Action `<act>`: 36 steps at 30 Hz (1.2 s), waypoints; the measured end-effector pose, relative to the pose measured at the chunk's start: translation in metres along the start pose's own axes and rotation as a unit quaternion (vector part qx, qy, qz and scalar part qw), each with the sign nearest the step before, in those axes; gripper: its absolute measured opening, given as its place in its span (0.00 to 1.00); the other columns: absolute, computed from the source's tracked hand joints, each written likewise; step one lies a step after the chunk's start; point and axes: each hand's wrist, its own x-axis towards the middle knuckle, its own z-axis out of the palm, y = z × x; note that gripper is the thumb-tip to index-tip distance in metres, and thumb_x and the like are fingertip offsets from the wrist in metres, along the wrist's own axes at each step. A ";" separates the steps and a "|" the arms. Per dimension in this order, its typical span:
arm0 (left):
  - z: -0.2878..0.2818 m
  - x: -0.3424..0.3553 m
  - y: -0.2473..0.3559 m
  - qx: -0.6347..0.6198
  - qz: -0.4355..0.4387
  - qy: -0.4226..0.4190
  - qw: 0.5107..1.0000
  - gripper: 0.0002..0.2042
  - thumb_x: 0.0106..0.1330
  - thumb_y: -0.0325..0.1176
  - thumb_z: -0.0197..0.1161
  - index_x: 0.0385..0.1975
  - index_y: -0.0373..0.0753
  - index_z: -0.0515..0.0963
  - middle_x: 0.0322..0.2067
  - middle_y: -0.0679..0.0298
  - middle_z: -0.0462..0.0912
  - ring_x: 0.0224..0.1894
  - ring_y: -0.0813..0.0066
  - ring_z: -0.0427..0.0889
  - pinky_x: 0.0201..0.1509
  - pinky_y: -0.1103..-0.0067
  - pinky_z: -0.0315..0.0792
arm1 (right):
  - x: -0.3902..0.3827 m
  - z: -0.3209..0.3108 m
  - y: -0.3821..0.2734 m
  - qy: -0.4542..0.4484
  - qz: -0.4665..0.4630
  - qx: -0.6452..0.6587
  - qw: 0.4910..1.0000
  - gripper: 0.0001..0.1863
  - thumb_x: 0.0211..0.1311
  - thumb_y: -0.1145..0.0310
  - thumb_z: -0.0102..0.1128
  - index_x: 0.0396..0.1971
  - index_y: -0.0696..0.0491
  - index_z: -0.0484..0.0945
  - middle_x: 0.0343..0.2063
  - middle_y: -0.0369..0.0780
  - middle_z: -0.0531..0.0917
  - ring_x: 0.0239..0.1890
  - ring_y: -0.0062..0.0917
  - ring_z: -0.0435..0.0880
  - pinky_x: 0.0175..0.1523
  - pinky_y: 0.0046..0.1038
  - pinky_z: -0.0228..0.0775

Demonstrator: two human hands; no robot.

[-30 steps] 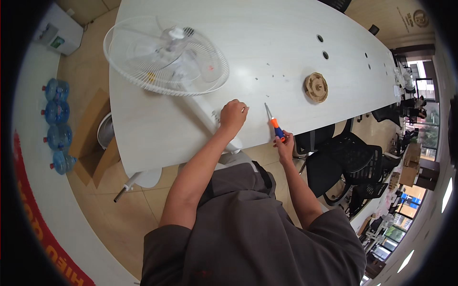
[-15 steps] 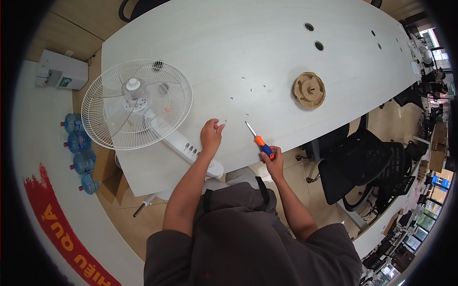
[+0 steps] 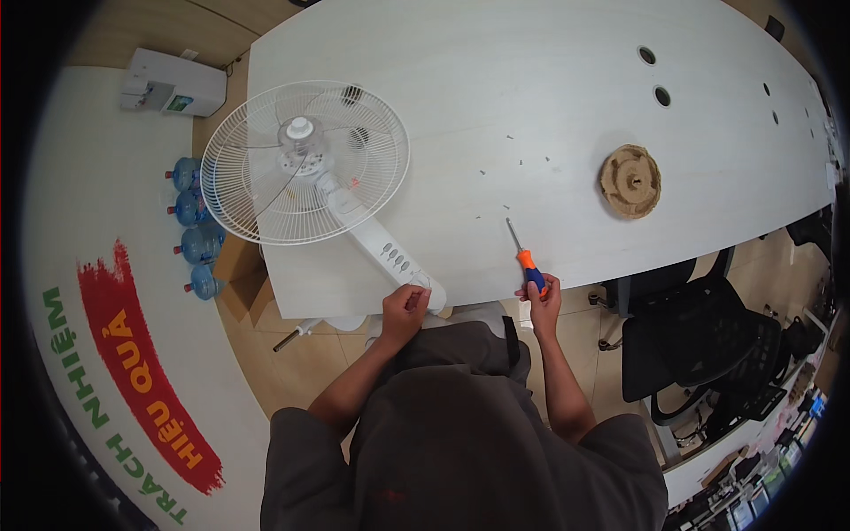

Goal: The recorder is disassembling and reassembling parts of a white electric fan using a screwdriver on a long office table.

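My left hand (image 3: 405, 310) is closed in a pinch at the lower end of the white column (image 3: 376, 239) of a fan; whatever it may hold is too small to make out. The fan's wire guard (image 3: 248, 177) and clear blades lie at the table's left, and grey buttons (image 3: 396, 257) run along the column. My right hand (image 3: 544, 303) grips a screwdriver (image 3: 531, 270) with an orange and dark blue handle, its tip pointing away from me over the tabletop. Several small screws (image 3: 521, 162) are scattered beyond the tip. A round brown moulded pulp piece (image 3: 629, 181) lies farther right.
The white table (image 3: 735, 177) has round holes. Black mesh chairs (image 3: 682, 336) stand along its right front. To the left are several water bottles (image 3: 190, 208), a cardboard box (image 3: 241, 279), a white appliance (image 3: 186, 84) and a wall with a red banner (image 3: 142, 372).
My left hand has moved down toward me, from the bare tabletop beside the column onto the column's lower end. My right hand, still gripping the screwdriver, sits slightly lower. The head view has shifted.
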 end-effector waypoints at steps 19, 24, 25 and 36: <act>-0.056 -0.098 -0.121 -0.240 -0.165 0.116 0.950 0.12 0.70 0.36 0.60 0.34 0.31 0.79 0.23 0.71 0.78 0.27 0.88 0.73 0.32 0.86 0.68 | -0.044 0.027 -0.019 0.032 -0.019 0.029 0.999 0.15 0.70 0.65 0.55 0.49 0.57 0.65 0.34 0.41 0.80 0.35 0.25 0.82 0.40 0.27 0.74; -0.063 -0.134 -0.131 -0.287 -0.156 0.123 0.937 0.13 0.70 0.38 0.60 0.37 0.32 0.80 0.25 0.69 0.80 0.29 0.86 0.75 0.35 0.85 0.70 | -0.106 0.071 -0.030 -0.107 0.023 0.067 0.992 0.17 0.73 0.54 0.49 0.43 0.56 0.69 0.31 0.41 0.80 0.34 0.28 0.81 0.39 0.30 0.71; -0.067 -0.138 -0.127 -0.294 -0.152 0.109 0.937 0.13 0.70 0.39 0.59 0.39 0.33 0.79 0.26 0.69 0.80 0.30 0.86 0.76 0.35 0.85 0.70 | -0.124 0.086 -0.036 -0.141 0.038 0.046 0.988 0.18 0.73 0.54 0.48 0.44 0.56 0.70 0.31 0.41 0.79 0.34 0.27 0.80 0.39 0.30 0.71; -0.090 -0.178 -0.094 -0.502 -0.043 0.041 0.863 0.15 0.75 0.41 0.52 0.37 0.34 0.77 0.30 0.67 0.82 0.30 0.86 0.77 0.34 0.85 0.72 | -0.247 0.174 -0.036 -0.440 0.033 -0.342 0.830 0.25 0.66 0.61 0.60 0.57 0.57 0.67 0.40 0.38 0.80 0.44 0.22 0.77 0.51 0.27 0.68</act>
